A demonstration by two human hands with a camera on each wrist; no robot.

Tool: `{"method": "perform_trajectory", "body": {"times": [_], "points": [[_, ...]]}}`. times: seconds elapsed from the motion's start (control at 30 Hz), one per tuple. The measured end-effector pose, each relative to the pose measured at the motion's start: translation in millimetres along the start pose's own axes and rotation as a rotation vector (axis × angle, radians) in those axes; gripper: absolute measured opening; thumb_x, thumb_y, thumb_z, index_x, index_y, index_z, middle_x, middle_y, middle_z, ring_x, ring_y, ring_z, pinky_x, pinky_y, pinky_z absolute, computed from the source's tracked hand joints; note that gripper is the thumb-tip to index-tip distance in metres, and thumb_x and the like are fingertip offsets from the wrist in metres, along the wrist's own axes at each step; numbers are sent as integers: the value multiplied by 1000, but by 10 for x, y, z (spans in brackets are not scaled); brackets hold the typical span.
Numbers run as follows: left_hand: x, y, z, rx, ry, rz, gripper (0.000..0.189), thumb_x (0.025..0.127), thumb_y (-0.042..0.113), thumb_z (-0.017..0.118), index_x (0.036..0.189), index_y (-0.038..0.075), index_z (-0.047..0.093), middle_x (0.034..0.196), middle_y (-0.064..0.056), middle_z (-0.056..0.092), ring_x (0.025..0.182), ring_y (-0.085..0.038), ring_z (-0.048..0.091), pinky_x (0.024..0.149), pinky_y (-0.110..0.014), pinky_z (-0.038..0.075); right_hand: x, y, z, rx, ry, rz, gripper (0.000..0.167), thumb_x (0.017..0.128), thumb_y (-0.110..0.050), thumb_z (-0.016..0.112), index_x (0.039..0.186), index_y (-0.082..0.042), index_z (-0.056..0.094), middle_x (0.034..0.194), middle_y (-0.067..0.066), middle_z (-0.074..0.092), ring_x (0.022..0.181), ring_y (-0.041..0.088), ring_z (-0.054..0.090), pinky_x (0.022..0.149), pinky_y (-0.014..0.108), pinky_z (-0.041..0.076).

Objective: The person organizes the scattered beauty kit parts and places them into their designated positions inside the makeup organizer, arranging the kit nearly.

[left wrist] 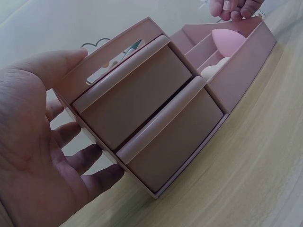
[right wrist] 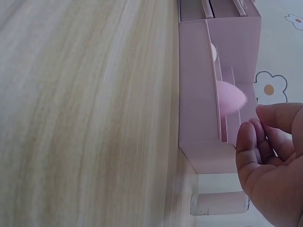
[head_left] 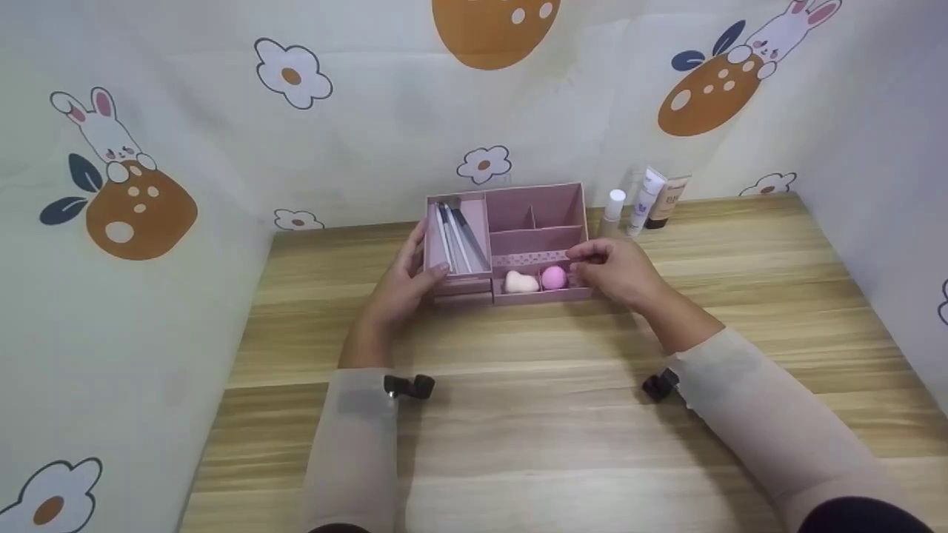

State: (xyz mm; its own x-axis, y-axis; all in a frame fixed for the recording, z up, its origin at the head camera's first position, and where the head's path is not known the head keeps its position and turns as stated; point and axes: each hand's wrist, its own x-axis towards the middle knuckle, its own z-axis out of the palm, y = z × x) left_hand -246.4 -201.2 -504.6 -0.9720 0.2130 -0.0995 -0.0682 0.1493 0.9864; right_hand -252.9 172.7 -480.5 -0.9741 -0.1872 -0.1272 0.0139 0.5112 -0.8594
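A pink desk organizer [head_left: 537,297] stands against the back wall. My left hand [head_left: 400,285] grips its left side, thumb at the front top corner and fingers along the side wall. Two drawers [left wrist: 137,94] face the left wrist camera. Brushes or pens [head_left: 459,237] lie in the upper left tray. A pink makeup sponge [head_left: 554,278] and a cream sponge [head_left: 521,282] sit in the front right compartments. My right hand [head_left: 618,270] is at the organizer's right rim, beside the pink sponge. Its fingers [right wrist: 246,142] are loosely bent, with nothing visible between them.
Right of the organizer stand a white-capped bottle [head_left: 612,211], a white tube [head_left: 646,200] and a beige tube with a dark cap [head_left: 669,200]. The wooden table [head_left: 533,414] meets patterned cloth walls [head_left: 385,126] at the back and sides.
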Motion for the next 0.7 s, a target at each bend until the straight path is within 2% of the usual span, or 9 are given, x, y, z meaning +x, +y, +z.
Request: {"method": "perform_trajectory", "body": {"times": [0.2,0.4,0.7], "points": [[-2,-6,1,-6,1,-11,89,98,39,77,167,52,22,180,2,23,166,-24,26,134,-45,31,7,9,-3,-49,5,-7,27,98,-13,74,123,-7,78,125,16,76,99,17,68,80,20,56],[6,2,8,-6,4,-3,90,98,38,78,168,51,22,181,2,22,166,-25,26,133,-45,32,9,8,-20,-60,6,12,26,98,-13,73,124,-9,78,126,14,76,101,20,67,82,22,57],[-7,22,10,-5,16,-30,92,96,40,79,167,53,22,181,4,20,167,-24,23,135,-45,28,-15,15,-67,8,9,17,27,99,-12,73,124,-5,77,128,16,74,102,18,68,81,19,59]]}}
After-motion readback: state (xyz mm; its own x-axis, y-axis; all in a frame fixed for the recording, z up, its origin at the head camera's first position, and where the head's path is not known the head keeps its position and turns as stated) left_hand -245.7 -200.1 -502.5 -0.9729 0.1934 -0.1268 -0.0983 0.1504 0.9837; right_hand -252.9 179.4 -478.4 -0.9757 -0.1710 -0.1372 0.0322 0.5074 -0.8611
